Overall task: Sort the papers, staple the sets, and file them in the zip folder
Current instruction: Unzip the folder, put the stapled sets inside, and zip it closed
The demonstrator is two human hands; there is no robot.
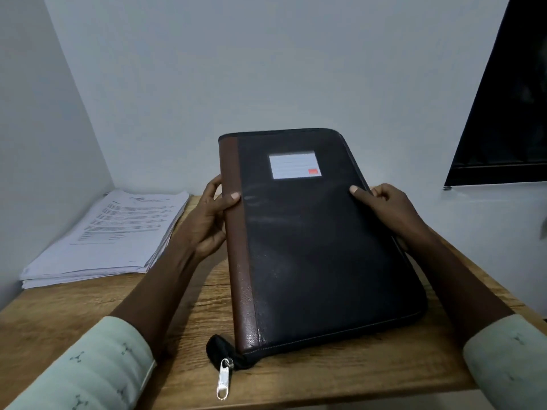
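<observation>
A black zip folder (310,247) with a brown spine strip and a white label is tilted up off the wooden table (88,306), its near edge resting on the wood. It is zipped closed, and a silver zip pull (223,380) hangs at the near left corner. My left hand (207,220) grips the spine edge, thumb on the cover. My right hand (387,211) grips the opposite long edge, thumb on top. A stack of printed papers (112,235) lies on the table at the far left, apart from both hands.
White walls close the table in at the back and left. A dark framed panel (503,113) hangs on the wall at the upper right. The table's front edge runs just below the zip pull.
</observation>
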